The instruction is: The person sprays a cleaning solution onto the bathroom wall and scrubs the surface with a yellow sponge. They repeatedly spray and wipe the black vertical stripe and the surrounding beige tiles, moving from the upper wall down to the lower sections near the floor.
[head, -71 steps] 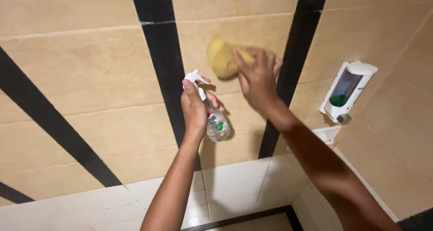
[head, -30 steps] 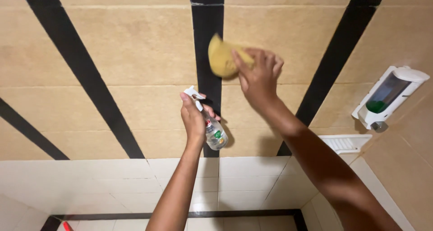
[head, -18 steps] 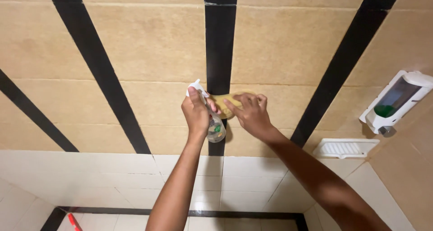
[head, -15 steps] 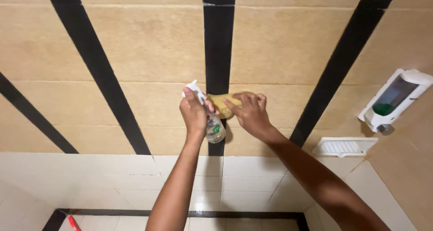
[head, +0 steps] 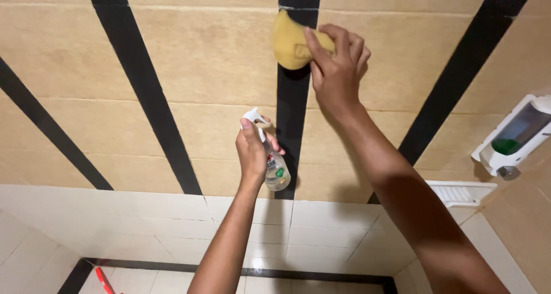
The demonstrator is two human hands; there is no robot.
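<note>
The right hand (head: 336,70) presses a yellow sponge (head: 293,41) flat against a tiled wall (head: 201,53), high in the scene. Its grip is pinching the sponge, with the fingers (head: 344,39) curled over the sponge's right edge and the rest of the sponge sticking out to the left. The sponge sits right on a vertical black stripe (head: 293,116), near where the stripe meets a grout line.

Lower down and a little to the left, the left hand (head: 252,153) is wrapped around a small clear spray bottle (head: 274,170). Its grip is closed on the bottle's neck, and the white nozzle (head: 252,117) points up towards the wall. The bottle is held away from the sponge, not touching it, and looks nearly empty.

The wall is beige tile crossed by several black stripes that fan outward. Below it runs a band of white tiles (head: 172,225), and beneath that a dark-edged floor (head: 172,282), where a red object (head: 103,279) lies at the lower left. On the right wall hangs a white soap dispenser (head: 511,136) with green liquid inside, and a white soap rack (head: 459,192) sits below it.

To wipe well here, I would judge that firm, even pressure with the sponge kept flat matters most, along with overlapping strokes along the stripe and into the grout line.
</note>
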